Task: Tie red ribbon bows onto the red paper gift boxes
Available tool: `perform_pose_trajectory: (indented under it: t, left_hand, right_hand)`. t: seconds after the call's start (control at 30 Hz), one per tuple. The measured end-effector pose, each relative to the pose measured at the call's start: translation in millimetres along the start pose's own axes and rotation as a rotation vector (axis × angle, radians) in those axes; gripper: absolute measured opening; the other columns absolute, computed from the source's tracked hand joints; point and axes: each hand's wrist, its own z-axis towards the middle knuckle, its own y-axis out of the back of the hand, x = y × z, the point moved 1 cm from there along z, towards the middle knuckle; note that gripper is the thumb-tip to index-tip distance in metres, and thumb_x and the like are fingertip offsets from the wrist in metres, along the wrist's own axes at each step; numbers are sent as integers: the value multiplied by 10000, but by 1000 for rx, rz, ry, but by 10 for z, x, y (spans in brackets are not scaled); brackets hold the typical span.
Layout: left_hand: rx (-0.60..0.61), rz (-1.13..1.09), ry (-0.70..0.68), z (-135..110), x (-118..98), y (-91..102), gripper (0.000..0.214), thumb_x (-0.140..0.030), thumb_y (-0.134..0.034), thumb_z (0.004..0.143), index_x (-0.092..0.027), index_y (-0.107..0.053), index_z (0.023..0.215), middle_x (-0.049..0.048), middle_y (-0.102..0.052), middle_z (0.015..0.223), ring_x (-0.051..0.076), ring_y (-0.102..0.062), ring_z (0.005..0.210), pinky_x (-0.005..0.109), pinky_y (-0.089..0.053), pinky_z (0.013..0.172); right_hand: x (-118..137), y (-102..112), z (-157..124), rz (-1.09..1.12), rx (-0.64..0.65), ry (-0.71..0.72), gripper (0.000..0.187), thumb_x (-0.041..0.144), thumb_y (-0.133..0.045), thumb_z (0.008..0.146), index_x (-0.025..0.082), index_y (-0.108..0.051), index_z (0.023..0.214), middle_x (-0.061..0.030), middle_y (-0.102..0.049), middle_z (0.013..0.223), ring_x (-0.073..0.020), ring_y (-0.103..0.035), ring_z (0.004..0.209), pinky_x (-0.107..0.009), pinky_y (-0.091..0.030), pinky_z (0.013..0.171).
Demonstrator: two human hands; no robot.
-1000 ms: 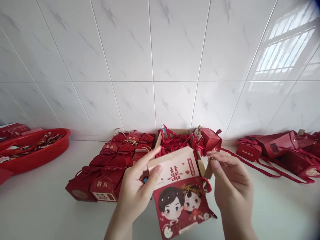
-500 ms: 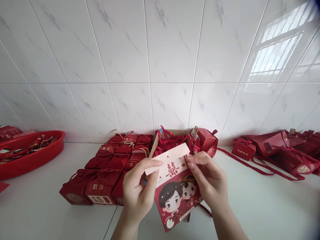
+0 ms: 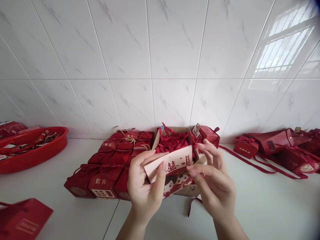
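A cream-and-red printed paper gift bag (image 3: 178, 160), with a red double-happiness character and a cartoon couple, is held up in front of me at a tilt. My left hand (image 3: 147, 181) grips its left side, thumb on the printed face and fingers behind. At the right edge, the thumb and forefinger of my right hand (image 3: 212, 180) pinch together, the other fingers raised. Whether the bag is flat or partly opened out, I cannot tell. Behind it stands a cardboard box (image 3: 157, 141) filled with dark red ribbons (image 3: 172, 141).
Several red favour boxes (image 3: 102, 180) stand in rows on the left. A red plastic basin (image 3: 58, 143) holds small wrapped items at far left. A red gift bag (image 3: 30, 216) shows at lower left. More red boxes (image 3: 246, 148) and loose ribbon (image 3: 265, 168) lie right, before a tiled wall (image 3: 172, 50).
The printed bag has tipped back, so its lower part shows less. My right hand's outer fingers have spread and lifted. The red gift bag at lower left has come into view.
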Motion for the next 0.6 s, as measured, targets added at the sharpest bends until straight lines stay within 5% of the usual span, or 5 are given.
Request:
perform_pose_trajectory:
  t: [0.2,0.6]
  left_hand:
    - [194,-47,-79,-89,-57,-70,445,9,-579,798,-212,-489,1173,48,-694,1040,141,-685,938,219,-579,820]
    - [248,-93,-84,-96,-59,-71,479,26,-560,804,-219,-461,1204,46,-690,1059,122,-681,958,190,-563,857]
  right_hand:
    - [83,2,22,-38,147,9,220,74,-574,830,255,-695,859,2,-350,1468,-324,-203,1405,-614,-170,1124]
    - [52,12,7,-28,162,-67,205,103,-576,848,265,-695,890,10,-280,1506,-339,-183,1410,-634,-174,1109]
